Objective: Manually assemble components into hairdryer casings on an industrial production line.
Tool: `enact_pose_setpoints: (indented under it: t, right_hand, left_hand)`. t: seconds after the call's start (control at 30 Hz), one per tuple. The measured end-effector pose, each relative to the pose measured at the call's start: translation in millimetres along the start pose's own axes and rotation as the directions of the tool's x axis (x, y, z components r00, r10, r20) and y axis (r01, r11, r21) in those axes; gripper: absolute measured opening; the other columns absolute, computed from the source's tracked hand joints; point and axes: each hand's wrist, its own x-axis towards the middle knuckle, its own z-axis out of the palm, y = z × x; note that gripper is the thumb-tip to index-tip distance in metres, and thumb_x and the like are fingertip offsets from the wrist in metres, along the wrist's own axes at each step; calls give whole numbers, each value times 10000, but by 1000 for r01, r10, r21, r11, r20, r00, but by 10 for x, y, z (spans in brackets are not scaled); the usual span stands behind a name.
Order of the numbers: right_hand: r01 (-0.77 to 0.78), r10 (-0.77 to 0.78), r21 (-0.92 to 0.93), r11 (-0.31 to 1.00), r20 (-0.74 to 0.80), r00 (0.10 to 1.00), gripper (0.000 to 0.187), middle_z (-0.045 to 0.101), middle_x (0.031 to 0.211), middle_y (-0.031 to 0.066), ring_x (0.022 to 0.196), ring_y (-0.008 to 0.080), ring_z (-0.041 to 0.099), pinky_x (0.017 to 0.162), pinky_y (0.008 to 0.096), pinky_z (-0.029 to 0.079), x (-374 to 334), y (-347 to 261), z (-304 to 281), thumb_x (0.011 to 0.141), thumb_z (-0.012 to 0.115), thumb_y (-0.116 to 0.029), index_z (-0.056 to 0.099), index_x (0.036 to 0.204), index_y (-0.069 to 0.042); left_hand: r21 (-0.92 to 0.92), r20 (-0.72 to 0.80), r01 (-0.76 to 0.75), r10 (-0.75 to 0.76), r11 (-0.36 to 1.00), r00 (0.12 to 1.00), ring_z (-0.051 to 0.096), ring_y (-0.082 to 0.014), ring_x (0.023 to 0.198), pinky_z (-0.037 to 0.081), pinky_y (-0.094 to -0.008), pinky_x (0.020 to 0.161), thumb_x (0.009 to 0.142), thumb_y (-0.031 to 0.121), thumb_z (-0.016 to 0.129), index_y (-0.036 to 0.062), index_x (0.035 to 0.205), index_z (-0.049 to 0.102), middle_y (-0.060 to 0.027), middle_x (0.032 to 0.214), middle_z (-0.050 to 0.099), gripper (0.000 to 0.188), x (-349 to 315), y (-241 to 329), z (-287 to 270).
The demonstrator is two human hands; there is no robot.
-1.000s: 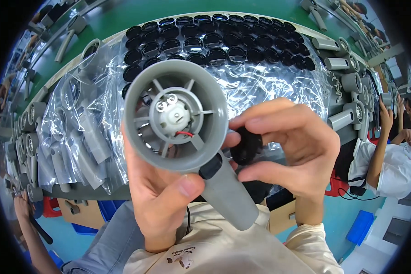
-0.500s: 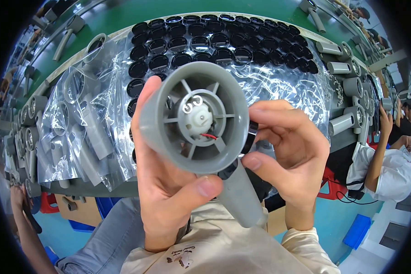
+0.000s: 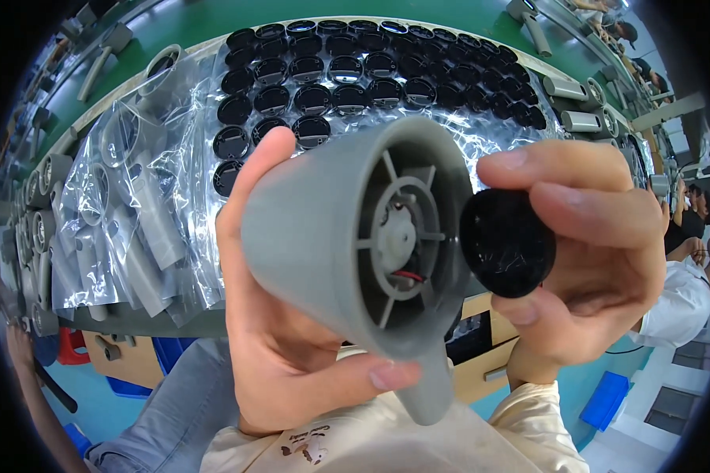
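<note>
A grey hair dryer housing (image 3: 312,225) rests in my left hand (image 3: 272,366), its fingers wrapped round the far side and the thumb near the handle's base. The housing's wide round opening faces right. Inside, spokes hold a ring around a white motor part (image 3: 395,246) with a red wire below it. My right hand (image 3: 607,252) grips a round black cap (image 3: 506,246) between thumb and fingers. That cap stands upright just beside the opening's right rim; whether the two touch, I cannot tell. The handle (image 3: 430,386) points down.
Rows of round black caps (image 3: 313,98) lie on clear plastic film beyond my hands. At the left are bagged grey housings (image 3: 154,213) and more loose ones. Further housings (image 3: 582,121) lie at the right. People sit at both sides. A blue bin (image 3: 605,402) stands on the floor.
The hair dryer housing has turned so its opening faces right instead of toward me. My right hand has moved right, away from the rim, with the black cap now showing its round face.
</note>
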Motion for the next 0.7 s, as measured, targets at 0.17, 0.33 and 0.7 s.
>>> enact_pose_setpoints:
  t: [0.17,0.33,0.7]
  right_hand:
    - [175,-135,-89,980,342,930,445,547,1038,312,902,294,597,783,322,495,137,54,-206,624,699,-44,529,1025,47]
    - [283,-237,-46,958,428,872,442,542,1059,308,929,296,594,795,329,493,216,63,-224,643,696,-44,524,1039,52]
    - [357,-218,-204,912,496,840,445,566,988,313,905,319,603,730,332,517,294,-118,-127,633,716,-63,558,1010,110]
  left_hand:
    - [15,-80,-19,20,1000,997,552,-355,1065,519,-486,860,574,252,840,48,1374,221,-186,1297,423,1032,-10,44,16]
    - [49,-139,-87,93,995,986,598,-322,987,556,-450,810,456,244,881,162,1421,105,-161,1272,442,1240,64,93,158]
    - [88,307,-405,362,910,880,419,-264,1220,350,-395,1028,489,345,882,76,1427,21,-135,1340,381,1301,151,-10,-100]
